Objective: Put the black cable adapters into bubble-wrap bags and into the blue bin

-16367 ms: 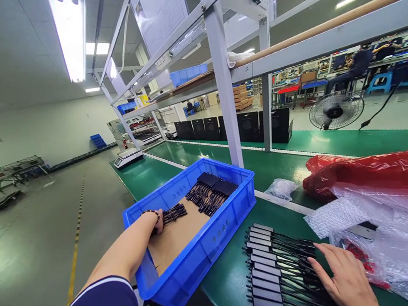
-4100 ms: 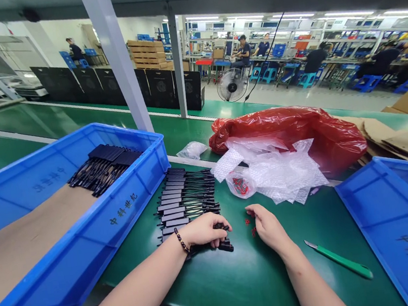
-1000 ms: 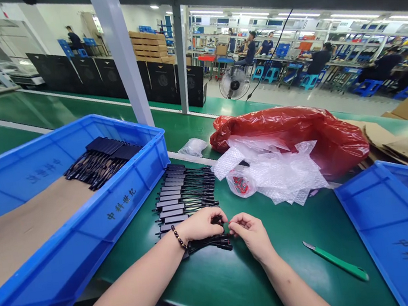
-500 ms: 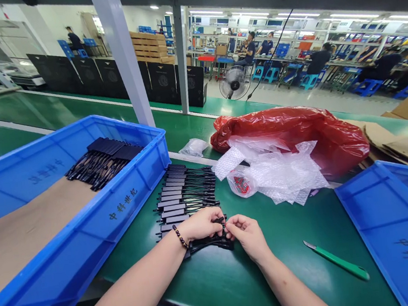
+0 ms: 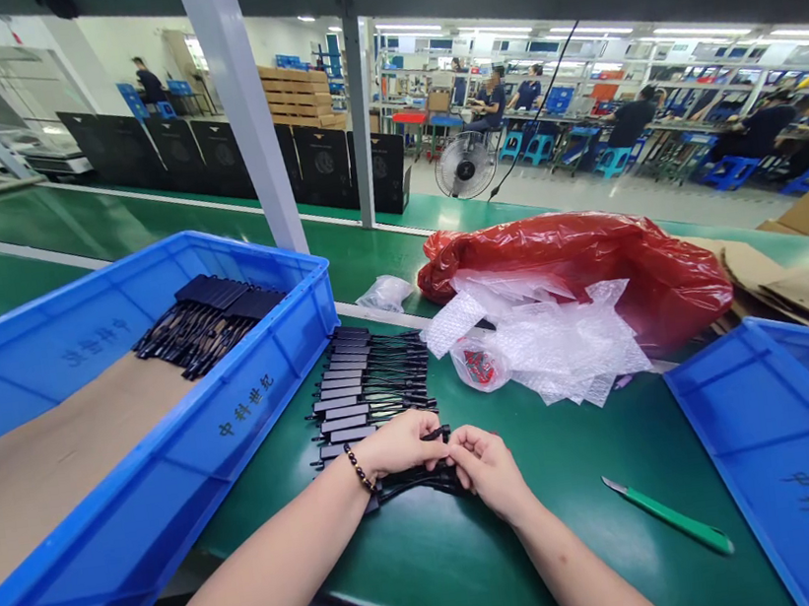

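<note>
A row of flat black parts with thin cable tails (image 5: 366,378) lies on the green bench. My left hand (image 5: 397,443) is closed over the nearest bundle of these black parts (image 5: 428,481), pressing it to the bench. My right hand (image 5: 487,471) meets it, fingers pinched at a cable end by the left fingertips; what the pinch holds is too small to name. A few small red bits (image 5: 492,419) lie just beyond my right hand.
A blue crate (image 5: 241,419) at left holds cardboard and more black parts (image 5: 209,324). Bubble wrap (image 5: 559,342) and a red bag (image 5: 593,263) lie behind. A green-handled knife (image 5: 669,527) rests at right, beside a second blue crate (image 5: 785,472). Other people work in the background.
My right hand has moved left from the red bits to join my left hand on the bundle. Over the last second both hands shifted only slightly.
</note>
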The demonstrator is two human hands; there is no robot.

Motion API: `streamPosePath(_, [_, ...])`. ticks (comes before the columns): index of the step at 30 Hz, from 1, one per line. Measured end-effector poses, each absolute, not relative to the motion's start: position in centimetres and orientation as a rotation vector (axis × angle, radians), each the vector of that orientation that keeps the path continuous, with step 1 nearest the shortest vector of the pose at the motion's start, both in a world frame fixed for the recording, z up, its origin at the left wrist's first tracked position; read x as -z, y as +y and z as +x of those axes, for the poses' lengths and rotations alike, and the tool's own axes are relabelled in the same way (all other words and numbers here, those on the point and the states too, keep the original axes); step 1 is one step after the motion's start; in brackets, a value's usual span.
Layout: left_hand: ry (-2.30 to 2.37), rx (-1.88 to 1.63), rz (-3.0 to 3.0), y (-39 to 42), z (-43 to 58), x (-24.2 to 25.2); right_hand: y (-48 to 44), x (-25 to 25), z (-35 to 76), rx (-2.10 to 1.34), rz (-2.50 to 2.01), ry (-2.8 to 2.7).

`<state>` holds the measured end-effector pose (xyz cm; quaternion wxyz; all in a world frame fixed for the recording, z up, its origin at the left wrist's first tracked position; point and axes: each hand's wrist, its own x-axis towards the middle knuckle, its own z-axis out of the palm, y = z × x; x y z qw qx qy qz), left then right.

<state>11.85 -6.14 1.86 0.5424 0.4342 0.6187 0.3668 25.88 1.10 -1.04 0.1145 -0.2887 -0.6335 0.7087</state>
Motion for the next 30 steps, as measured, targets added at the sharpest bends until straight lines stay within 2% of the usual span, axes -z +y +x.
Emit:
streamPosePath(7, [1.338,-0.930,0.930,-6.1,11.9,-2.4,1.8,1.0,25.9,-1.813,-0.755,-2.016])
streamPosePath(11, [1.370,-0.914,0.933,-6.0,11.8,-2.4,4.5,1.2,27.5,-1.429,-0.937,-2.055])
streamPosePath(17, [1.448,-0.927,0.975,-5.8,12.0,-2.0,7.3,1.8,29.4,-0.909,-1.025,-2.441])
streamPosePath(23, [1.541,-0.916,1.120,-5.8,11.8,-2.0,7.0,1.6,29.5,-0.759,-1.082,-2.721])
streamPosePath(30, [1.496,-0.975,0.981,-5.8,11.8,-1.6,7.0,1.0,29.9,-0.858,-1.037,-2.672])
